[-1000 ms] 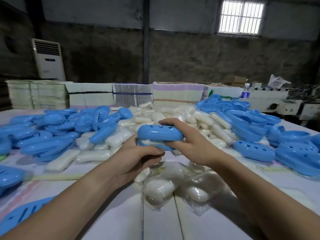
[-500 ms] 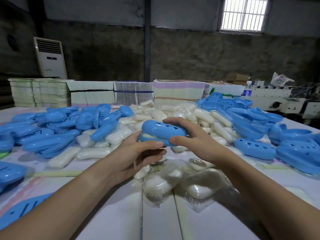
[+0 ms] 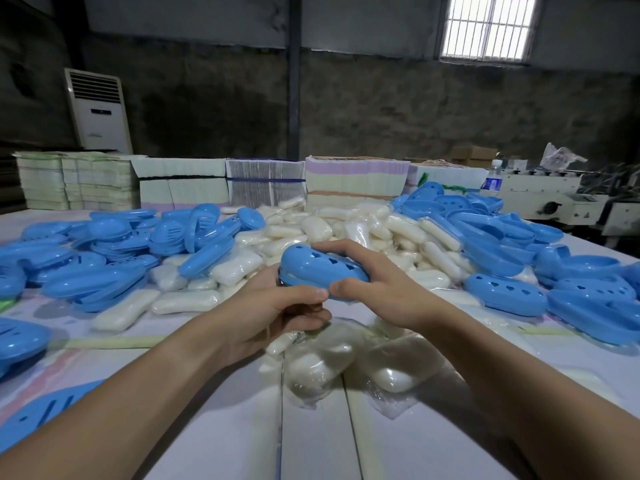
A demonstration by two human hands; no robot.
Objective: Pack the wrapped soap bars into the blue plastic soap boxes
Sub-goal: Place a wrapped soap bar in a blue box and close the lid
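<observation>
Blue soap box (image 3: 320, 270) now tilting rightward, lid pressing fully shut; left hand (image 3: 273, 313) and right hand (image 3: 377, 289) both still clasping it.

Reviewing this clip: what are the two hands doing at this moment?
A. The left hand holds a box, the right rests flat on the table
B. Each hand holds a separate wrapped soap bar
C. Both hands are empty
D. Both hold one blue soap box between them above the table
D: the left hand and right hand both grip the same blue soap box, held up over the wrapped soap bars.
</observation>
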